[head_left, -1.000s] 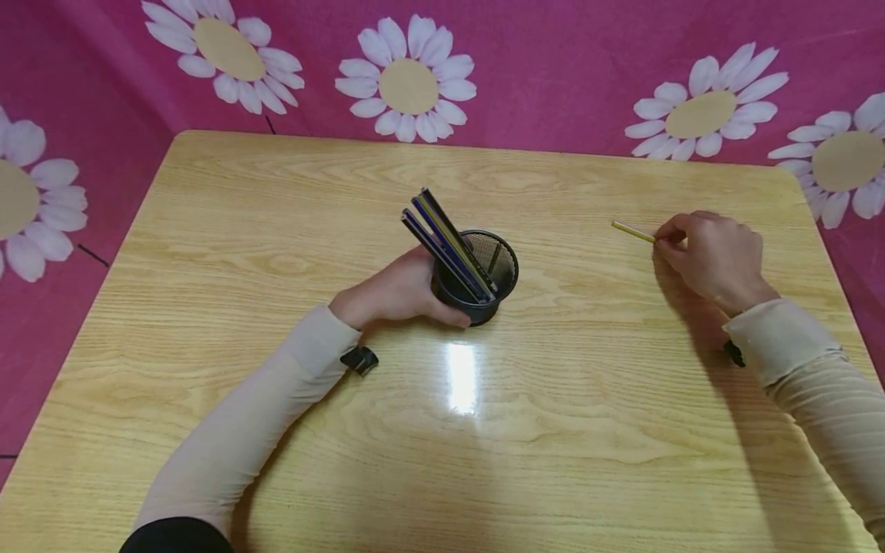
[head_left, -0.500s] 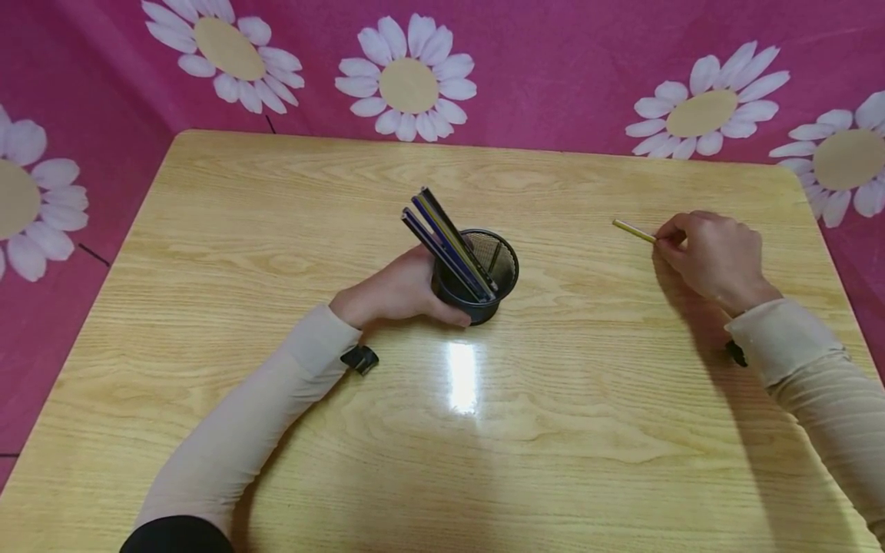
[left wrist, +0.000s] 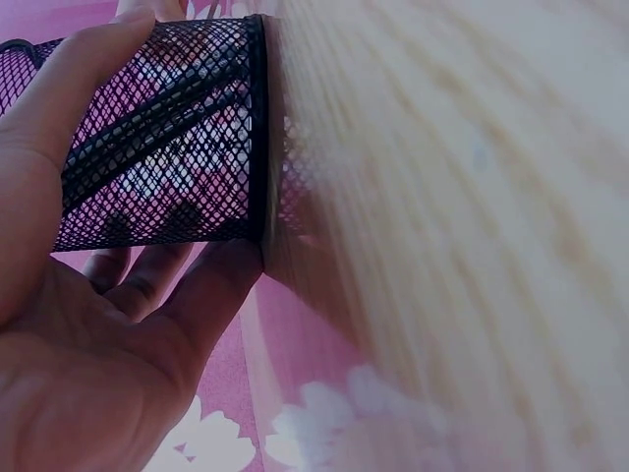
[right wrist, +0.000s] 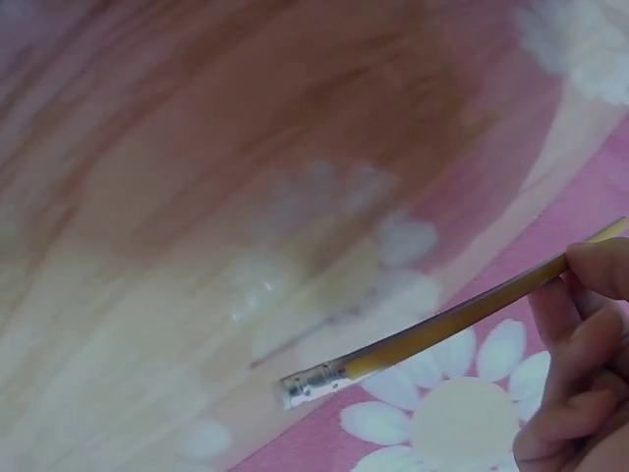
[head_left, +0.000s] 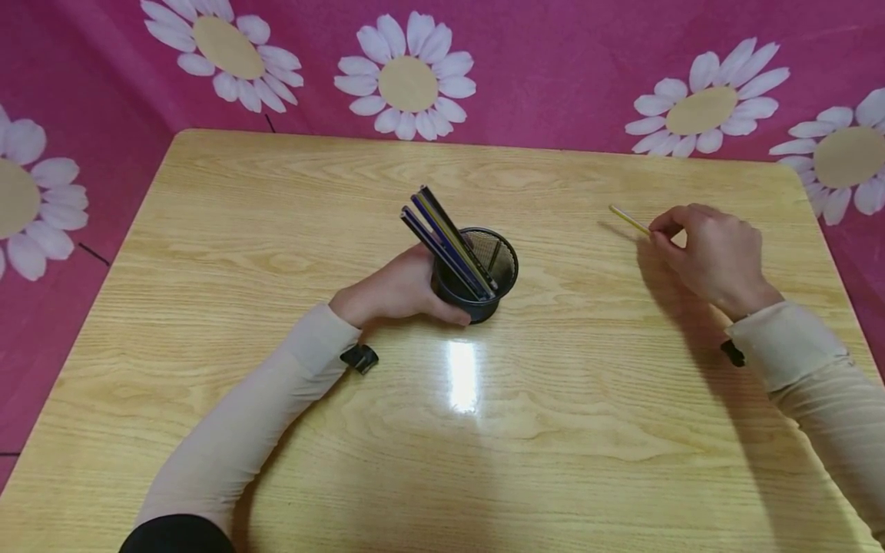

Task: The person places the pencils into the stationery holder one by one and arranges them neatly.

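On the table, my left hand (head_left: 408,286) grips a black mesh pencil cup (head_left: 484,307) from its left side, thumb at the front. Several dark, blue and yellow pencils (head_left: 449,246) lean to the left inside it. Through the mesh cup (left wrist: 187,128) in the left wrist view, slanting pencils show. To the right, my right hand (head_left: 719,257) pinches a yellow pencil (head_left: 629,220) between thumb and fingers. The right wrist view shows that pencil (right wrist: 442,329) with a metal ferrule and a pale eraser at its far end. It is off the tabletop, its shadow apart from it.
The wood-grain table (head_left: 553,430) is glossy and reflects a light. Behind it hangs a pink cloth (head_left: 546,69) printed with white daisies. Black straps show at both wrists.
My right hand has lifted the yellow pencil slightly off the table, and its far end has tilted up. The left hand and the cup have stayed in place.
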`<state>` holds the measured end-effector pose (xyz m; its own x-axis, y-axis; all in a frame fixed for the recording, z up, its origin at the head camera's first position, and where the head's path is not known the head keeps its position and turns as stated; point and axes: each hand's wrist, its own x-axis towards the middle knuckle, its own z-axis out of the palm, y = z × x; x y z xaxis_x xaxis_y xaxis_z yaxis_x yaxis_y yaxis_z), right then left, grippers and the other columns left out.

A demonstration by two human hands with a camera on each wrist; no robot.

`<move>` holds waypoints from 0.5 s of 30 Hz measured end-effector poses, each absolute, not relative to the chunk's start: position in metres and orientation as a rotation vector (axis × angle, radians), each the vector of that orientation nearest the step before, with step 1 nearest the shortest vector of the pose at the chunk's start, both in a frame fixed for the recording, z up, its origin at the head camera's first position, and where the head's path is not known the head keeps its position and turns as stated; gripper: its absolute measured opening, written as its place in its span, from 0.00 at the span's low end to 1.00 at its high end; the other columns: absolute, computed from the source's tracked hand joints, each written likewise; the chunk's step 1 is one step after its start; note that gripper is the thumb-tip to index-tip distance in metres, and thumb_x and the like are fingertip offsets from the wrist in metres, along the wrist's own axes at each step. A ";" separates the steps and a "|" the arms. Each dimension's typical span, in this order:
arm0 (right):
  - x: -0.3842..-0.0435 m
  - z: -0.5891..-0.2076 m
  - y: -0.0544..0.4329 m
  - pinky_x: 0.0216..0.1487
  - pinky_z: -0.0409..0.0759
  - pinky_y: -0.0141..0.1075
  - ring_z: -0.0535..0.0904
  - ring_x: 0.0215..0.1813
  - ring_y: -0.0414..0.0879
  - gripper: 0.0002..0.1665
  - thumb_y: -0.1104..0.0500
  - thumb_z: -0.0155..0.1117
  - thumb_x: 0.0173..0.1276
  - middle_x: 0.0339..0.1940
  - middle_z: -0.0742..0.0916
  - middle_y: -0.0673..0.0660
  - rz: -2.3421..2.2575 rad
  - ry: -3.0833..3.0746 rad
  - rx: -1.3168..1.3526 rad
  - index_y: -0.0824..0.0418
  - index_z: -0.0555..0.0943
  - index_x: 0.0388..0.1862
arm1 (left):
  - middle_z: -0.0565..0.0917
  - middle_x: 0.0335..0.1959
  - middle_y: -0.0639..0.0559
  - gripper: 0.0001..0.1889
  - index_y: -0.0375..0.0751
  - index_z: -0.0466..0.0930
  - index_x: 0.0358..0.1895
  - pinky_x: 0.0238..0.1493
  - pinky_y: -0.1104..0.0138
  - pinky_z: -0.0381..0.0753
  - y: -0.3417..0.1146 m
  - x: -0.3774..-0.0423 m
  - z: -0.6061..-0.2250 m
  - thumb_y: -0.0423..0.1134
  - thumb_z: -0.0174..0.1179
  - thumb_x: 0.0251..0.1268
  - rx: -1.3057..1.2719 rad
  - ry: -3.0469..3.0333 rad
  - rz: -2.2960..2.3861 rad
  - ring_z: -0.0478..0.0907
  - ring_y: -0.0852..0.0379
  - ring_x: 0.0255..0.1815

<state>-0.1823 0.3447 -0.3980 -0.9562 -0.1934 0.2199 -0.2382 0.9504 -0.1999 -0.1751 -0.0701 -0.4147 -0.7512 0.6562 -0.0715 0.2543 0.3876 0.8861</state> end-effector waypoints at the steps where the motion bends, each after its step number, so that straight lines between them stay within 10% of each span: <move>1: -0.182 -0.397 0.343 0.24 0.65 0.47 0.83 0.33 0.58 0.08 0.58 0.69 0.70 0.39 0.90 0.61 0.338 -2.887 0.333 0.60 0.89 0.42 | 0.77 0.68 0.48 0.55 0.42 0.64 0.77 0.76 0.64 0.62 -0.070 -0.175 -0.415 0.40 0.86 0.42 0.786 2.234 1.326 0.71 0.58 0.69; 15: -0.172 -0.372 0.310 0.23 0.61 0.29 0.62 0.21 0.22 0.06 0.56 0.72 0.67 0.35 0.91 0.54 0.448 -2.722 0.437 0.55 0.90 0.41 | 0.78 0.67 0.52 0.54 0.44 0.63 0.77 0.76 0.65 0.61 -0.071 -0.176 -0.415 0.41 0.85 0.43 0.793 2.221 1.320 0.71 0.59 0.70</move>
